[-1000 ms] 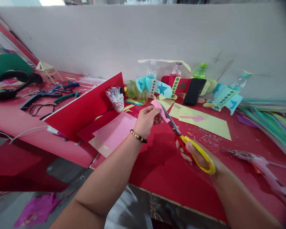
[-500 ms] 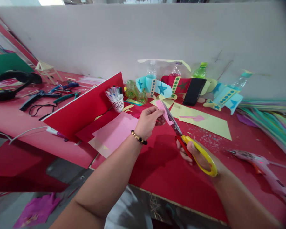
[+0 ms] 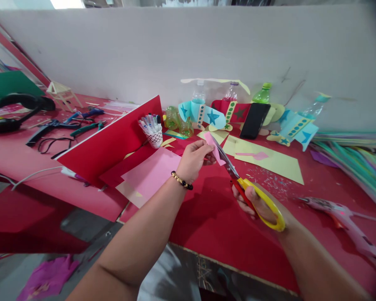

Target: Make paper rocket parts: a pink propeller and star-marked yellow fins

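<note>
Between thumb and fingers, my left hand [image 3: 194,161] pinches a small strip of pink paper [image 3: 213,147] above the red table. My right hand [image 3: 253,200] grips scissors [image 3: 265,205] with one yellow and one red handle. The scissor blades lie along the right edge of the pink strip, nearly closed. Just beyond, a pink cut-out shape [image 3: 260,155] rests on a pale yellow sheet [image 3: 278,167]. Beside my left forearm lies a larger pink sheet [image 3: 152,173].
A pink glue gun [image 3: 341,213] lies at the right, below bundled coloured strips [image 3: 351,163]. Decorated bottles [image 3: 199,96], a black phone [image 3: 255,120] and a cup of markers [image 3: 153,136] stand at the back. A red board [image 3: 113,142] leans at the left, near pliers [image 3: 52,127].
The pink strip has shifted slightly and its lower end curls a little more along the blades. Both hands stay almost in place.
</note>
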Demonstrator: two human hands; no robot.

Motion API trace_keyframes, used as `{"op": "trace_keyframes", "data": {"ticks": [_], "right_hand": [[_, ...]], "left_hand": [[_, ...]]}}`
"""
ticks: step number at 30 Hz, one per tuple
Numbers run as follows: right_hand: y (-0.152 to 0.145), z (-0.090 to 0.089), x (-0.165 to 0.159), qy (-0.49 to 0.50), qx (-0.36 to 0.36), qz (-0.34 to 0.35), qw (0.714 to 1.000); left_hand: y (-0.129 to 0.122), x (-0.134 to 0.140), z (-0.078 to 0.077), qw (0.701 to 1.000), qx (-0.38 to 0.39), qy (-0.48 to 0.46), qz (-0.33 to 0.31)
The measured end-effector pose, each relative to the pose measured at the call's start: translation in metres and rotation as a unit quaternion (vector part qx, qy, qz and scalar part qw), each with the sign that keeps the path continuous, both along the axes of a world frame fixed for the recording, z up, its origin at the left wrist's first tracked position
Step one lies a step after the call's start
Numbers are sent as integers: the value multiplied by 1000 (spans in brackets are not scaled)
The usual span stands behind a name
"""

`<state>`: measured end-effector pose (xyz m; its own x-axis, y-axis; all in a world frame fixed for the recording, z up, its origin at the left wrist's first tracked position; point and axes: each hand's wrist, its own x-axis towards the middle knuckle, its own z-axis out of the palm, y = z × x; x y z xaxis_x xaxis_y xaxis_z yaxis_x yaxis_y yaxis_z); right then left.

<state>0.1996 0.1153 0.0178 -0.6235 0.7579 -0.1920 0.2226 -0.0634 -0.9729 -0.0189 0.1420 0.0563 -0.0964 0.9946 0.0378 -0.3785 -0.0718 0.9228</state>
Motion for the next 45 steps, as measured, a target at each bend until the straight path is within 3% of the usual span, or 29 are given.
{"op": "trace_keyframes", "data": {"ticks": [13, 25, 33, 45], "right_hand": [[2, -7, 1, 13, -2, 6, 1000], [1, -1, 0, 0, 16, 3, 1000], [3, -13, 7, 9, 46, 0, 999], [3, 10, 3, -4, 31, 24, 999]], "left_hand": [[0, -1, 0, 1000, 1, -2, 3], [0, -2, 3, 999, 3, 2, 37], [-1, -3, 4, 1000, 6, 20, -10], [-3, -6, 6, 999, 13, 30, -36]]}}
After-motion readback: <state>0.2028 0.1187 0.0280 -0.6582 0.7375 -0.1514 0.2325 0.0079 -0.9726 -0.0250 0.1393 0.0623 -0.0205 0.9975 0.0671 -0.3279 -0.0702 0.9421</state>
